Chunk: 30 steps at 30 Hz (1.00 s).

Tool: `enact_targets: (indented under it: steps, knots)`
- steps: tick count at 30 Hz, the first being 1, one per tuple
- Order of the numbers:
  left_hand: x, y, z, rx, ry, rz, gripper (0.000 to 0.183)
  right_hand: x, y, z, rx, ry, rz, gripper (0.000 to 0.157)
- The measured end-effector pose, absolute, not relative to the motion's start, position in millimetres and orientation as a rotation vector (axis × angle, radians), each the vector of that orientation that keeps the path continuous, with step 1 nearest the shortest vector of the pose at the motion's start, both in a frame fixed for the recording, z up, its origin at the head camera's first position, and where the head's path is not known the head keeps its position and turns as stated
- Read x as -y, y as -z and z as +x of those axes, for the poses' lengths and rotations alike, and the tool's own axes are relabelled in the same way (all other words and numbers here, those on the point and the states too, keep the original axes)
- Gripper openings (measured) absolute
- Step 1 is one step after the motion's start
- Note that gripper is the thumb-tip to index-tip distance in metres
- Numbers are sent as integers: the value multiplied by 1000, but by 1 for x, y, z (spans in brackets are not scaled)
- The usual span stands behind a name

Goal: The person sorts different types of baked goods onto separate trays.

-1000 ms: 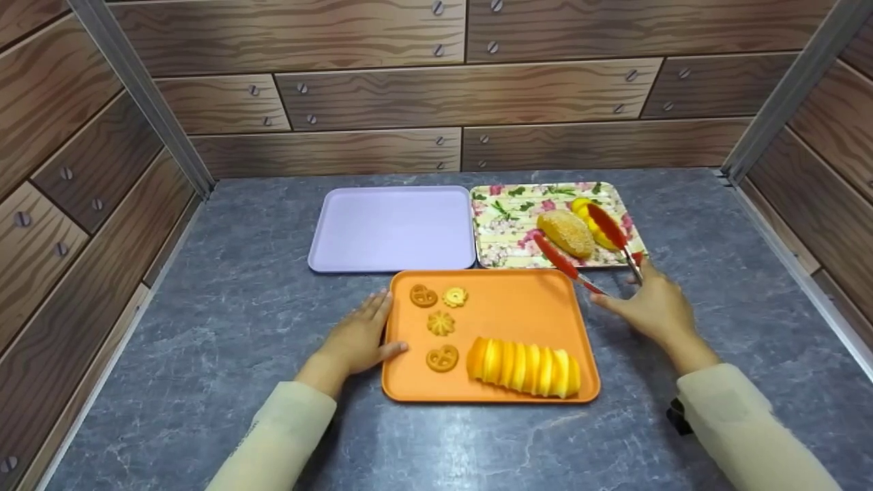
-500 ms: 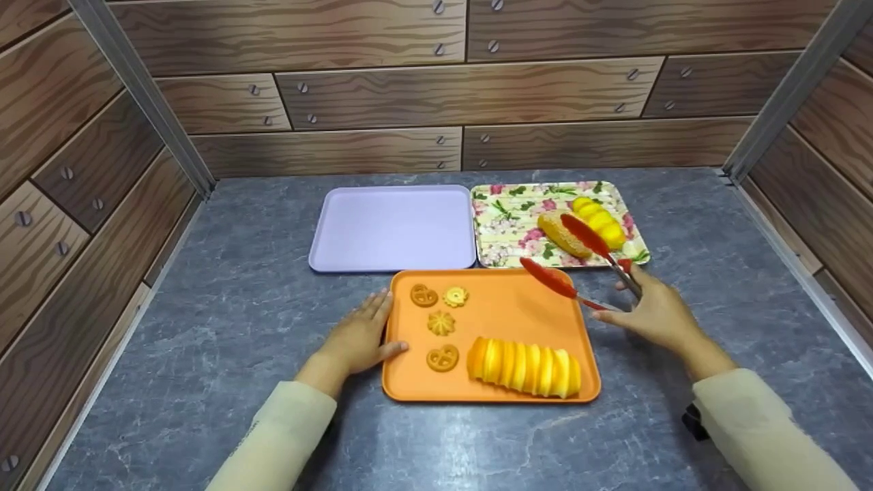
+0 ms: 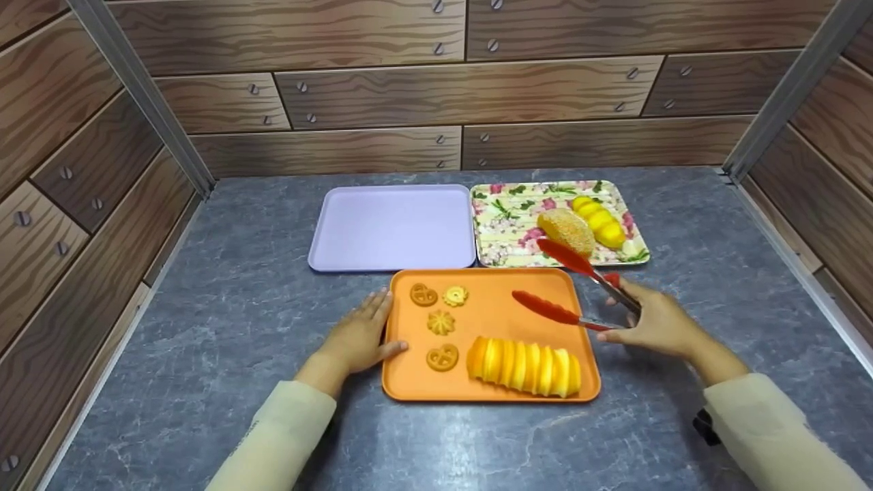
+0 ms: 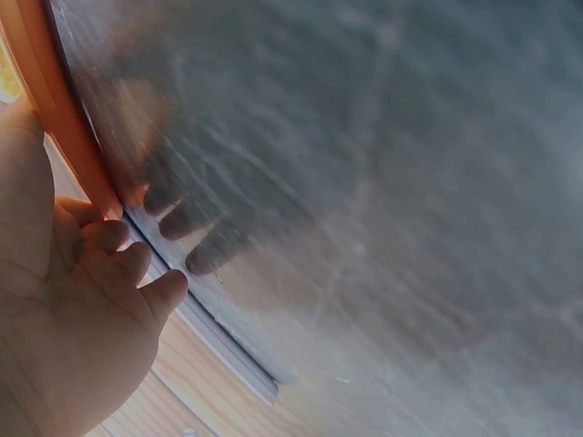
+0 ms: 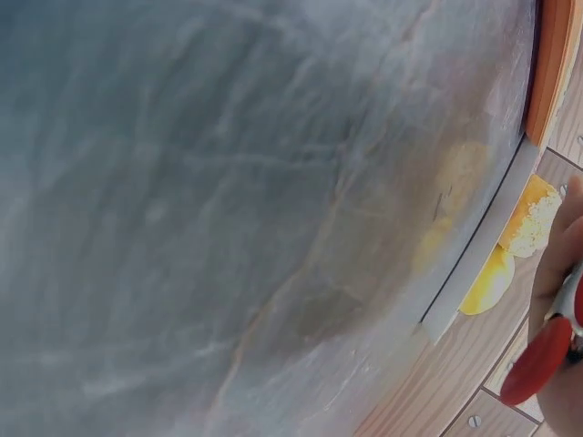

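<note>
Red-tipped tongs are in my right hand, thumb on one arm and fingers on the other. The tongs' arms stand apart with nothing between them, one tip over the orange tray, the other overlapping the sesame bun. My left hand rests at the tray's left edge, thumb over the rim and fingers extended along the outside. In the left wrist view these fingers lie beside the tray wall. On the tray are a sliced loaf, two pretzels and two small cookies.
Behind the orange tray, a lilac tray stands left of a floral tray. The floral tray carries the sesame bun and a yellow segmented bread. Wood-patterned walls enclose the grey marbled table on three sides.
My right hand has drawn the tongs back toward me, from around the breads on the floral tray to over the orange tray's right side. My left hand and the breads have not moved.
</note>
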<state>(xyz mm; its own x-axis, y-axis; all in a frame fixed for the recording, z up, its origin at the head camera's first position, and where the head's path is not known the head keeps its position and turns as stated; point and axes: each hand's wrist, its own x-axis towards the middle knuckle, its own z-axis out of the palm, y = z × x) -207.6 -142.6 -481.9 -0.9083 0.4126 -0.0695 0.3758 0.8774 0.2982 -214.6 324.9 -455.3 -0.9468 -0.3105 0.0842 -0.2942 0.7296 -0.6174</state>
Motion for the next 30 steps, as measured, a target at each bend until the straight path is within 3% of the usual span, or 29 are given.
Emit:
enact_targets:
  steps: [4,12,26,30]
  knots:
    - [143,481,-208,-2911,-427,610,86,-326,454,-212,-2829,1041,-574,71]
    - [143,482,-208,-2908,-421,611,87,-326,452,-205,-2685,1077,-692,84]
    - [142,481,-207,-2892,-403,561,88,-320,449,-197,-2540,1007,-790,59]
    - [142,480,-207,-2890,-397,558,89,-320,448,-194,-2495,1015,-839,67]
